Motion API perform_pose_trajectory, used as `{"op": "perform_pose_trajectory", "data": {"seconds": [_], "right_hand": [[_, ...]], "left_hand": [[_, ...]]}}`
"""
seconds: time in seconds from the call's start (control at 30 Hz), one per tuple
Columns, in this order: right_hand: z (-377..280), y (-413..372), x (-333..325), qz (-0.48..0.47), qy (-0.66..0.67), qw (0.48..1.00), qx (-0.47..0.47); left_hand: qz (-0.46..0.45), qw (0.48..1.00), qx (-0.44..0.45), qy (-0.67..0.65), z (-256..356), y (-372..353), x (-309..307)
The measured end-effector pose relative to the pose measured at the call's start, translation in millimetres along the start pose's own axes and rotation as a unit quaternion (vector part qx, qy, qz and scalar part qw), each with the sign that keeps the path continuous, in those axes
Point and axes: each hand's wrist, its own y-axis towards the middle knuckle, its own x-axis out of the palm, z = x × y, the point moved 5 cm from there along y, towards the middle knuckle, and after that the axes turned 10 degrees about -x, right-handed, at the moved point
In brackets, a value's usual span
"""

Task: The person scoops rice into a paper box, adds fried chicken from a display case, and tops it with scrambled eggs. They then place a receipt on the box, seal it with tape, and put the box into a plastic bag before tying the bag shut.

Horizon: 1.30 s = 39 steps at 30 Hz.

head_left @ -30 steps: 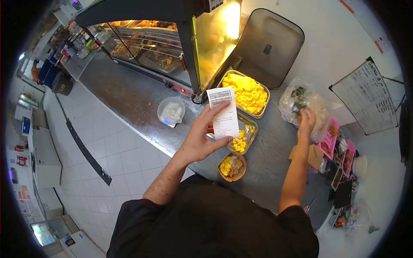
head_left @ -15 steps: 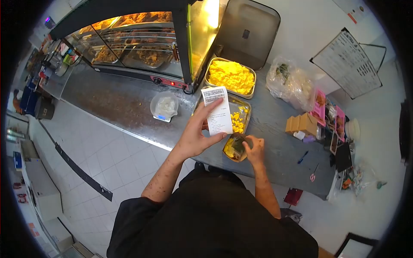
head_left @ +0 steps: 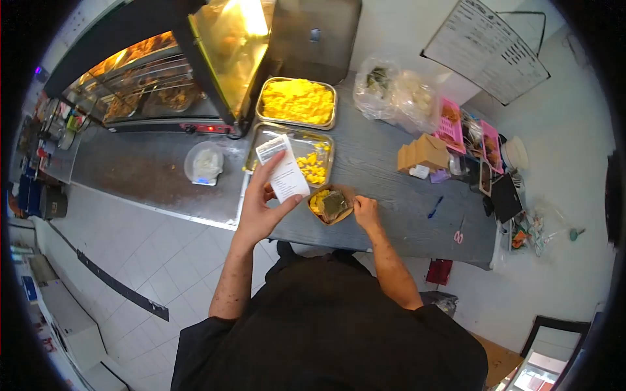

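The left hand [head_left: 259,212] pinches a long white paper slip [head_left: 285,171]. The right hand [head_left: 365,212] touches the small round brown bowl [head_left: 331,205] on the grey counter [head_left: 391,189]; I cannot tell if it grips. Yellow food and a green leaf are already inside.

Grey counter [head_left: 391,176] over white floor tiles [head_left: 150,260], beside a lit glass warmer [head_left: 150,78].

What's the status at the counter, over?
Left hand pinches receipt. Right hand at paper bowl rim, grip unclear. Bowl holds yellow food, dark leaf on top. Tray just behind, path clear.
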Motion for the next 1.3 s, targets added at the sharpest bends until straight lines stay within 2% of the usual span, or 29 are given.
{"op": "perform_pose_trajectory", "data": {"seconds": [0.03,0.27,0.33,0.4,0.47,0.5,0.57,0.6,0.63,0.67,0.7,0.73,0.77,0.8,0.87,0.9,0.93,0.97,1.0,1.07,1.1,1.13,1.2,1.23,1.27,1.3], "right_hand": [[2,-9,-19,0.044,0.019,0.999,-0.007],[123,-68,-132,0.133,-0.015,0.987,0.085],[155,-78,-161,0.108,0.055,0.988,0.098],[176,-80,-201,0.084,0.051,0.989,0.106],[198,-75,-232,-0.085,0.135,0.986,0.040],[232,-70,-246,-0.147,0.159,0.968,0.125],[278,-37,-311,0.058,0.172,0.980,0.077],[292,-11,-349,0.117,0.125,0.975,0.144],[331,13,-374,0.185,0.059,0.977,0.083],[340,36,-404,0.237,-0.051,0.967,0.074],[335,64,-435,0.281,-0.105,0.953,0.038],[350,94,-456,0.290,-0.154,0.944,-0.021],[374,120,-471,0.299,-0.098,0.948,0.043],[398,148,-484,0.302,-0.090,0.948,0.041],[466,197,-482,0.145,-0.119,0.964,0.191],[490,214,-476,0.143,-0.110,0.966,0.186],[512,227,-471,0.161,-0.164,0.952,0.204],[519,238,-468,0.177,-0.219,0.934,0.220],[526,246,-461,0.174,-0.213,0.937,0.217],[535,249,-456,0.134,-0.245,0.911,0.302],[531,248,-455,0.172,-0.263,0.901,0.300],[531,252,-452,0.168,-0.262,0.902,0.300],[546,249,-453,0.381,-0.085,0.890,0.233],[534,242,-457,0.444,-0.075,0.877,0.165],[527,236,-456,0.441,-0.076,0.879,0.164],[526,224,-452,0.486,0.150,0.853,0.117]], "left_hand": [[0.004,1.000,0.001,-0.006,-5,6,15],[-0.050,0.997,-0.065,-0.012,-24,68,172],[-0.075,0.997,-0.034,-0.009,-22,91,226],[-0.085,0.996,-0.022,-0.030,-12,107,272],[-0.095,0.994,-0.024,-0.038,-3,123,308],[-0.092,0.995,-0.012,-0.033,1,129,321],[-0.084,0.996,0.003,-0.016,1,143,342],[-0.084,0.996,0.005,-0.016,1,148,351],[-0.077,0.997,-0.020,-0.016,-2,152,357],[-0.070,0.996,-0.047,-0.015,-6,156,361],[-0.070,0.996,-0.055,-0.015,-14,161,364],[-0.068,0.996,-0.052,-0.008,-18,164,367],[-0.062,0.996,-0.058,0.000,-21,168,369],[-0.055,0.996,-0.063,0.009,-23,172,370],[-0.037,0.996,-0.078,0.015,-25,178,371],[-0.021,0.994,-0.103,0.018,-27,180,369],[-0.005,0.992,-0.128,0.019,-30,181,366],[0.005,0.992,-0.126,0.032,-35,182,361],[0.011,0.991,-0.127,0.036,-38,181,357],[0.042,0.989,-0.130,0.051,-41,180,351],[0.046,0.989,-0.130,0.053,-43,176,346],[0.058,0.986,-0.144,0.056,-46,174,341],[0.071,0.983,-0.162,0.056,-51,169,334],[0.077,0.983,-0.155,0.066,-52,167,331],[0.082,0.982,-0.148,0.078,-53,165,329],[0.084,0.982,-0.153,0.076,-55,161,328]]}}
